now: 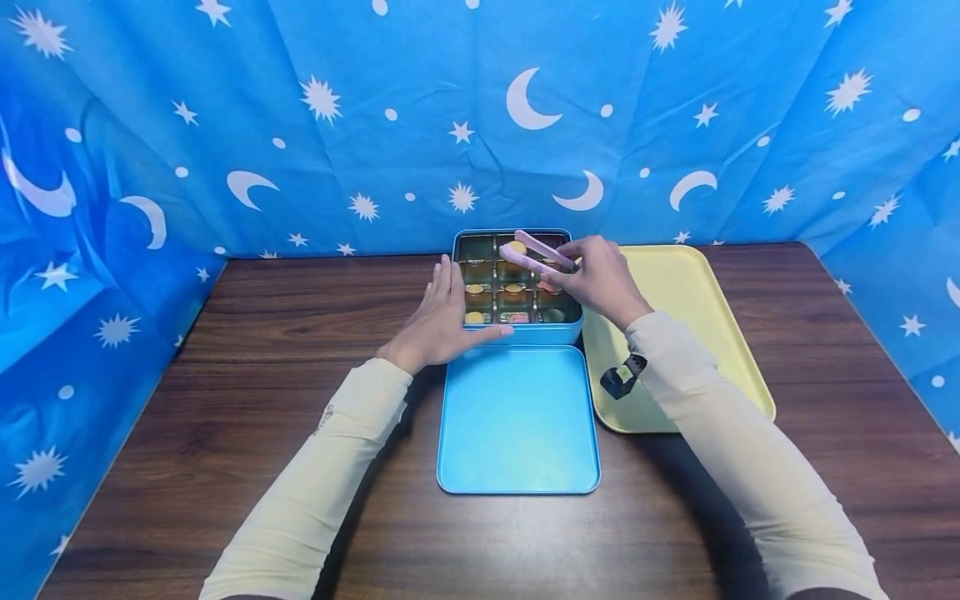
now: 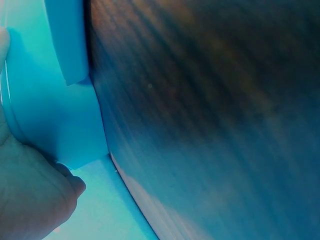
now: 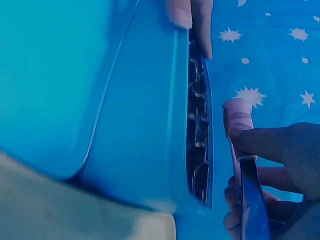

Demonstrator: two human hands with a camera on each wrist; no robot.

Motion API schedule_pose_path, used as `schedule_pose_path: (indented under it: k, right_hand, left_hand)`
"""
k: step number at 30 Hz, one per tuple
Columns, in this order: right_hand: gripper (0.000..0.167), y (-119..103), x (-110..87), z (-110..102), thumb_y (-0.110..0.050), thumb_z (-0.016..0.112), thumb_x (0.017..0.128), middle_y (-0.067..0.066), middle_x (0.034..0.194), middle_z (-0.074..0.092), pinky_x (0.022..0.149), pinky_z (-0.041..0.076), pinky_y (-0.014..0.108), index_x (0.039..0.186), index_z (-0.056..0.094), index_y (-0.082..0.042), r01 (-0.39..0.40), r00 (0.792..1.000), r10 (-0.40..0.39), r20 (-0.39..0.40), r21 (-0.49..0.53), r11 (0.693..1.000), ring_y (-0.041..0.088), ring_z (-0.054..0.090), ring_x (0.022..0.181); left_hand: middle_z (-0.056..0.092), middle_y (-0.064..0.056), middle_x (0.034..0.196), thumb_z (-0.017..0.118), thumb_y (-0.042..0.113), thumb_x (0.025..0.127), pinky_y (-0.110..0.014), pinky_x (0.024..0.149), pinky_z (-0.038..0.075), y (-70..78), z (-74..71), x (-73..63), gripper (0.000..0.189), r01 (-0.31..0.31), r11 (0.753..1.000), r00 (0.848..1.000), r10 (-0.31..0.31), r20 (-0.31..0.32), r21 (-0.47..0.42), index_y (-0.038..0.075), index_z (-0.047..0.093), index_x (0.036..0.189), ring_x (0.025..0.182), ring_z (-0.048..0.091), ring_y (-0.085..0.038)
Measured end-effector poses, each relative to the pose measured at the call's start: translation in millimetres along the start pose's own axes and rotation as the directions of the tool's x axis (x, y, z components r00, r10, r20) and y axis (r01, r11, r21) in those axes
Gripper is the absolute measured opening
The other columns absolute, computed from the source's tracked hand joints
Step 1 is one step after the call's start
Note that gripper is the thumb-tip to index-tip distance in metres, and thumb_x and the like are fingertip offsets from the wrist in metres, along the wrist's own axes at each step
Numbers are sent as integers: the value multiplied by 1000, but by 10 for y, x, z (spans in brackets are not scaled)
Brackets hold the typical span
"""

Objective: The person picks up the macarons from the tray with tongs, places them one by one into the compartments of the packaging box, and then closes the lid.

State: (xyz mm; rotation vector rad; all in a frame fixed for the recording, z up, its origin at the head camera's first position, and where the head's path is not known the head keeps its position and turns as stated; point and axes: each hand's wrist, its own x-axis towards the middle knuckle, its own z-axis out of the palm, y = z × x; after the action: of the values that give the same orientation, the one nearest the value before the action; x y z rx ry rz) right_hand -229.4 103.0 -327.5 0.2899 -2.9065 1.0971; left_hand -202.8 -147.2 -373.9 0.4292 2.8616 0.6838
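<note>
A light blue tin (image 1: 525, 334) holds a divided tray of small compartments, several with round yellow pieces (image 1: 474, 317) and a few with pinkish pieces (image 1: 513, 317). My left hand (image 1: 435, 321) rests against the tin's left side with straight fingers, its thumb stretched along the front rim. In my right hand (image 1: 603, 279) I hold pink-tipped tongs (image 1: 536, 265) over the tin's back right part. Their tips stand apart, with a yellow round piece (image 1: 517, 248) showing between them in the head view; I cannot tell if they grip it. In the right wrist view, thumb and fingers pinch the tongs (image 3: 240, 127).
Directly in front of the tin lies a flat light blue lid (image 1: 519, 425). A yellow tray (image 1: 675, 283) lies to the right, partly beneath my right forearm. Behind the brown wooden table (image 1: 300, 333) hangs a blue cloth (image 1: 450, 108) with moons and stars.
</note>
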Motion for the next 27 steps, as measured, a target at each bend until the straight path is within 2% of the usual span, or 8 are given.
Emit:
schedule_pose_path:
  k: [7,13,18,27]
  right_hand:
    - [35,-119,74,162,-22,78,91,16,99,72,66,52,36,117,74,1,37,999,-38,18,4,999,29,60,84]
    - [34,-201,139,246,-23,78,92,16,98,73,64,54,34,115,75,1,46,999,-46,18,4,999,28,63,80]
    - [30,-257,188,288,-22,77,92,15,95,73,65,52,35,111,76,1,50,999,-50,15,0,999,28,61,83]
    - [31,-325,252,344,-22,76,93,14,96,72,68,54,36,114,75,1,16,999,-16,31,29,999,27,62,84]
  left_hand:
    - [-18,-16,167,53,86,80,-50,122,4,-3,3,-3,132,0,1000,1000,0,4,7,1,-8,160,153,-14,-33]
    - [-18,-16,167,55,85,80,-49,123,4,-7,1,7,132,0,1000,1000,0,2,12,1,-8,160,153,-15,-32]
    - [-17,-18,167,55,84,81,-49,123,4,-8,4,17,131,-9,1000,1000,9,-1,15,0,-8,160,153,-16,-32]
    - [-18,-19,167,56,83,81,-51,122,4,-3,3,10,132,-9,1000,1000,9,0,15,1,-11,160,153,-16,-33]
